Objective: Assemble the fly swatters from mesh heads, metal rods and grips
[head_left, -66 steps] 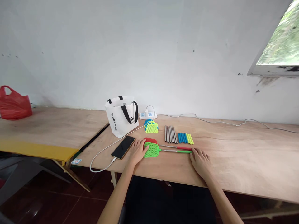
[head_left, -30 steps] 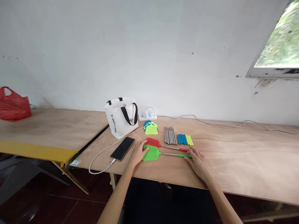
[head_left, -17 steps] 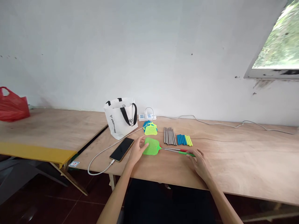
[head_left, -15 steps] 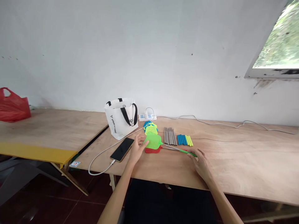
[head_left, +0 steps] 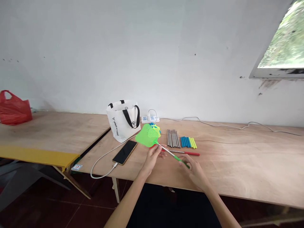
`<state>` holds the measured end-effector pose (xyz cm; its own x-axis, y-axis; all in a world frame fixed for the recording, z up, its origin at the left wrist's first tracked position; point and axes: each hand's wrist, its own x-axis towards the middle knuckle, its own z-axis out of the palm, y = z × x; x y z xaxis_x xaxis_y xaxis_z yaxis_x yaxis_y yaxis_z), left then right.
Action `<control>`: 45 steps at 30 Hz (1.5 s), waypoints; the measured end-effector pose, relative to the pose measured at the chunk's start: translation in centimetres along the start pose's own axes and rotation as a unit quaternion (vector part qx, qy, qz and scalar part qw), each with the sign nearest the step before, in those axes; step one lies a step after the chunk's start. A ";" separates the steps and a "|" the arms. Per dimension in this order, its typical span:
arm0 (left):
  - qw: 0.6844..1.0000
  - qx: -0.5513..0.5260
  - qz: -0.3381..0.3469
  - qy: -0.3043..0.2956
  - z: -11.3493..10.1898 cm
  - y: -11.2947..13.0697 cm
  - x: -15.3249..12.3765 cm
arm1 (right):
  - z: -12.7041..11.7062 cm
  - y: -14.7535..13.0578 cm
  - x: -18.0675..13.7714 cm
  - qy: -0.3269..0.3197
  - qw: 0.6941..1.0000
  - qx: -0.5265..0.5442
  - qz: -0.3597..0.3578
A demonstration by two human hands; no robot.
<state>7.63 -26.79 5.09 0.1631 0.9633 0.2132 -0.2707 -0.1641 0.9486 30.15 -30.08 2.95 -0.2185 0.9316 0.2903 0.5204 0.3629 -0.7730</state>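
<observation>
A green fly swatter (head_left: 145,136) is held up at a slant above the table, its head to the left and its handle toward me. My left hand (head_left: 153,158) pinches its metal shaft just below the head. My right hand (head_left: 195,171) is closed around the green grip at the lower end. Beneath it a red fly swatter (head_left: 192,154) lies on the table, its head mostly hidden by my left hand and the green swatter. Behind, yellow and blue swatter heads (head_left: 156,129) are stacked, partly covered.
Several metal tubes (head_left: 174,138) lie in a row beside blue and yellow grips (head_left: 188,142). To the left are a phone (head_left: 124,152) on a white cable, a white tote bag (head_left: 122,123) and a power strip (head_left: 150,119). A red plastic bag (head_left: 15,109) sits on the other table.
The green swatter has been raised and tilted, its head moving left and up. My left hand shifted from the head to the shaft; my right hand moved left and nearer. The red handle now shows.
</observation>
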 end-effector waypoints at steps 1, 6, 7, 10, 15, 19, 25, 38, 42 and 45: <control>1.000 -0.002 0.000 -0.004 0.5 -0.1 -0.2 | 0.2 -0.6 -0.2 -0.013 1.000 -0.008 0.002; 1.000 -0.010 0.010 -0.024 3.1 -0.4 -1.5 | 1.4 -2.6 -0.8 -0.031 0.998 -0.060 0.001; 1.000 -0.020 0.014 -0.014 3.6 -0.6 -1.7 | 1.7 -2.8 -0.9 -0.027 0.997 -0.071 0.000; 0.997 -0.064 0.019 0.038 4.0 -1.1 -1.5 | 2.4 -3.5 -1.3 -0.024 0.993 -0.117 0.000; 0.976 -0.134 0.024 0.171 -1.5 0.0 0.9 | 1.9 -5.1 -2.2 -0.094 0.980 -0.173 -0.012; 0.933 -0.172 0.072 0.308 -7.7 3.2 1.8 | -1.4 -5.2 -2.2 -0.201 0.971 -0.129 0.000; 0.948 -0.151 0.164 0.228 -5.5 5.5 0.4 | -7.5 -2.1 -1.5 -0.228 0.970 -0.064 0.062; 0.975 -0.086 0.115 0.169 -1.7 4.3 -0.4 | -9.0 -1.0 -1.4 -0.164 0.982 -0.066 0.074; 0.969 -0.072 0.130 0.198 -2.1 4.5 -0.2 | -8.0 -1.4 -1.3 -0.167 0.982 -0.065 0.052; 0.966 -0.065 0.138 0.210 -1.9 4.5 -0.2 | -7.5 -1.3 -1.2 -0.168 0.982 -0.074 0.043</control>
<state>4.54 -27.33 8.81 -0.3240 0.8926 0.3135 -0.3706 -0.4246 0.8261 35.96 -31.58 7.87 -0.4159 0.9094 0.0057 0.6576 0.3050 -0.6888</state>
